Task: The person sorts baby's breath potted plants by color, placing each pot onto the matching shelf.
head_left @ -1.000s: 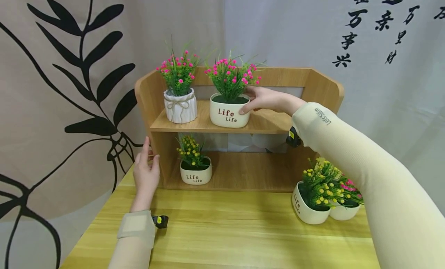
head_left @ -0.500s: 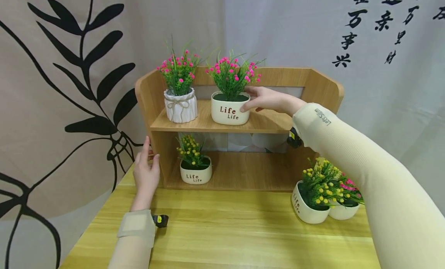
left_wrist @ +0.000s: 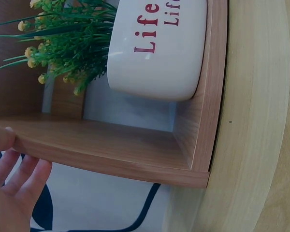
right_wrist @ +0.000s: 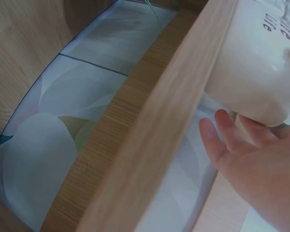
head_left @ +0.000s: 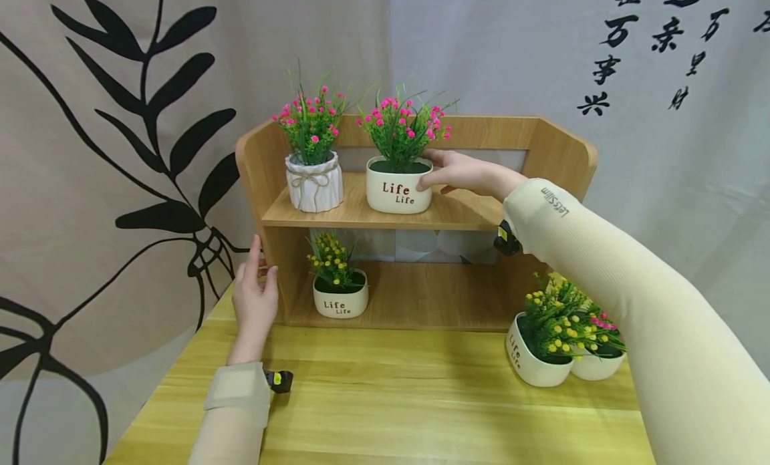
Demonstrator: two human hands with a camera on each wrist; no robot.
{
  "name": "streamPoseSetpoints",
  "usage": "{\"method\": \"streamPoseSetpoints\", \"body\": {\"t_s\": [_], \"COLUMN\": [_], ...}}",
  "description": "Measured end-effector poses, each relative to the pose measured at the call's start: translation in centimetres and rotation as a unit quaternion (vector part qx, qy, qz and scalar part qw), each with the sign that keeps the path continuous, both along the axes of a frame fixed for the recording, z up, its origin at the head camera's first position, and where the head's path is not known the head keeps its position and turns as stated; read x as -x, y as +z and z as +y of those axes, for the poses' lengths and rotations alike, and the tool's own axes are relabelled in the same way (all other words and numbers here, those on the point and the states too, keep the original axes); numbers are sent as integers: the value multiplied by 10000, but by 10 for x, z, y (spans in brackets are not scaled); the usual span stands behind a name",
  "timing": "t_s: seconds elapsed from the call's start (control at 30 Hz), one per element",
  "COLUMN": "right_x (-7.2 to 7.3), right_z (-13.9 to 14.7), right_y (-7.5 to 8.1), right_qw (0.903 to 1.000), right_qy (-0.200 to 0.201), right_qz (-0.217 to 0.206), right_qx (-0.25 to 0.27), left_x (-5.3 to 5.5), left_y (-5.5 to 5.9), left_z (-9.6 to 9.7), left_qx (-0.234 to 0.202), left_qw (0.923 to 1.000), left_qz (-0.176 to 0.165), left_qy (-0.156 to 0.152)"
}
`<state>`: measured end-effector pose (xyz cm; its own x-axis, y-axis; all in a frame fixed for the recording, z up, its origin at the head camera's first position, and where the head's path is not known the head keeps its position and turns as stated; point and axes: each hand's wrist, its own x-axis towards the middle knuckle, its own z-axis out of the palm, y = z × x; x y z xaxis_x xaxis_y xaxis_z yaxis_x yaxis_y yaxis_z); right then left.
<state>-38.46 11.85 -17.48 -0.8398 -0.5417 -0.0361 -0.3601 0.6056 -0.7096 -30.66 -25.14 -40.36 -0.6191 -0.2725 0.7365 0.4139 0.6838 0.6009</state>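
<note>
In the head view, my right hand grips the right side of a white oval flower pot lettered "Life", thumb on its front and fingers behind. Pink flowers grow from this pot, which is on the upper board of a wooden shelf. The right wrist view shows the pot close at the board's edge, beside my fingers. My left hand rests against the shelf's left side panel, fingers mostly straight. In the left wrist view, its fingertips are at the panel's outer face.
Left on the upper board stands a white pot with a twine bow. Below it is a yellow-flowered pot. Two more pots are on the table, one with yellow flowers, another behind it, partly hidden. A printed curtain hangs behind.
My right hand has slid the pink-flowered pot slightly back and to the right on the upper board. The left hand has stayed at the side panel.
</note>
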Motion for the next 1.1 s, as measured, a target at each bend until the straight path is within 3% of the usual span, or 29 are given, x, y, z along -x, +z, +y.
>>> {"method": "streamPoseSetpoints", "body": {"t_s": [0.37,0.6,0.83,1.1], "right_x": [-8,-25,-61,-121], "right_z": [16,46,74,89], "right_y": [3,9,4,-28], "right_qw": [9999,9999,9997,9977], "right_qy": [-18,-13,-1,509], "right_qz": [-114,-56,173,335], "right_qx": [5,94,161,292], "left_x": [3,3,2,3], "left_y": [-4,-4,-3,-2], "left_z": [5,3,0,1], "left_qx": [31,30,-34,-36], "left_qw": [10000,10000,9999,9999], "left_qz": [32,-37,-116,-119], "left_qy": [-3,72,79,50]}}
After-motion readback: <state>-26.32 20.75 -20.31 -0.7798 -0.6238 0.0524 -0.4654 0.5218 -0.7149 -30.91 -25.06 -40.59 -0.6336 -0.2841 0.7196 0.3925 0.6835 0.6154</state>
